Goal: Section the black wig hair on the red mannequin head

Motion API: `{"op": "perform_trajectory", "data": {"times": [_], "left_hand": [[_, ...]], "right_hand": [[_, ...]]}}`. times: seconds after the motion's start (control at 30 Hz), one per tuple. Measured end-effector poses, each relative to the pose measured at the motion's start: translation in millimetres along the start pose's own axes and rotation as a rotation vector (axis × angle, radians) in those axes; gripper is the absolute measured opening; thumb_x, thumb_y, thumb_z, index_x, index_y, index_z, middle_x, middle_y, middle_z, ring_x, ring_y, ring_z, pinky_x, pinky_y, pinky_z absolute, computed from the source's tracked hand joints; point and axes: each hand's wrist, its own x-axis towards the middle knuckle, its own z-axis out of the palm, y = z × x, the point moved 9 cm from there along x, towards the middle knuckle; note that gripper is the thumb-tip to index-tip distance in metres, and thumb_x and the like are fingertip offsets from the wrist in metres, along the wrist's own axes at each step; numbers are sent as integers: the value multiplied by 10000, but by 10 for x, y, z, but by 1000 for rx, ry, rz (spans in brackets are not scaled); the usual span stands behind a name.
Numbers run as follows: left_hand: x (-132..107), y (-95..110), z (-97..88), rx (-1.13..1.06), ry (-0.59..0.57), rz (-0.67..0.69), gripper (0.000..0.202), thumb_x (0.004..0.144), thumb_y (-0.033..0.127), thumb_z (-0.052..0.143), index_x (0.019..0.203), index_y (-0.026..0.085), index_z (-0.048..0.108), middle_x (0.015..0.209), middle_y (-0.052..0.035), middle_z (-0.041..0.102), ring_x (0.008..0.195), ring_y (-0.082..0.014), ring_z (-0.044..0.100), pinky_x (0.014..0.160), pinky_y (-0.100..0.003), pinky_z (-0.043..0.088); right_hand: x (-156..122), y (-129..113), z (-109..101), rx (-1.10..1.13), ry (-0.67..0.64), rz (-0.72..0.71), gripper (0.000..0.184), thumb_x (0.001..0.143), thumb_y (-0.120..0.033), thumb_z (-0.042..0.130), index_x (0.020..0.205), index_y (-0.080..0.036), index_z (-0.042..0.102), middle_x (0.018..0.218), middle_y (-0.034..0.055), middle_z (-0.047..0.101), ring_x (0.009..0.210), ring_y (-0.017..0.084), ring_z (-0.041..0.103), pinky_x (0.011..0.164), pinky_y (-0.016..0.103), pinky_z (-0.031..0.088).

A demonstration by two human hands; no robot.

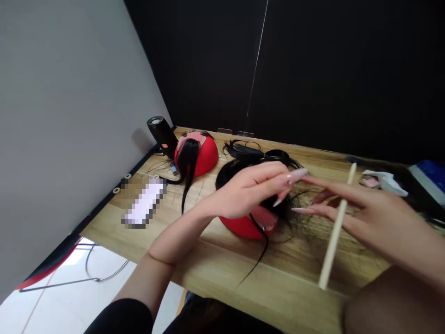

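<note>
My left hand (255,185) is above a red dome-shaped form (243,228) that carries black hair (229,172) and a pink patch. Its fingers are drawn together, pointing right; whatever they pinch is too fine to make out. At the right, my right hand (377,208) holds a pale wooden stick (335,246) slanting across its fingers. The fingertips of both hands meet, or nearly so, over the hair. Loose dark strands fan out beneath them, and one long lock trails toward the table's front edge.
Farther back on the wooden table (201,260) sits a second red form (207,157) with black hair, beside a black cylindrical speaker (162,134). A pixelated pale object (146,202) lies left. White tissue (385,182) and a blue-and-white packet (429,178) are at right. A dark wall (313,79) rises behind.
</note>
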Motion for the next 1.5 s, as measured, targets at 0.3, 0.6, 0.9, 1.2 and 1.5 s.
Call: {"op": "perform_trajectory", "data": {"times": [0.3,0.6,0.9,1.2,1.5], "left_hand": [[-9,-104,138,247,-34,-96,250,993,295,461,1003,198,690,1159,-48,590,1235,-177,478,1148,-354,356],[-92,-55,1,472,25,-148,356,1024,323,387,815,183,640,889,-31,501,1028,-166,450,1064,-330,382],[-801,-113,-320,858,246,-279,391,946,472,547,1236,213,584,1176,-87,549,1105,-218,505,1018,-387,426],[-2637,-712,-1409,1570,764,-875,455,933,456,517,1280,180,619,1361,-185,490,1213,-368,462,1030,-521,370],[-3043,-709,-1376,1669,840,-955,416,945,472,497,1210,209,680,1414,-164,490,1292,-386,422,1067,-571,290]], "right_hand": [[66,-415,65,140,152,-202,400,833,-503,669,1202,-349,683,1299,-7,655,1197,262,613,1055,450,476],[135,-455,154,494,164,-188,82,870,-319,669,835,-313,743,1245,-53,681,1214,185,614,1090,347,454],[164,-362,38,1183,312,-35,269,875,-260,588,609,-216,584,540,-12,586,453,133,546,464,291,510],[64,-206,-96,785,594,106,187,790,-338,761,695,-182,720,424,-37,506,339,81,437,374,246,360],[171,-252,131,426,377,66,218,825,-424,708,769,-224,773,778,26,739,705,144,650,609,251,462]]}}
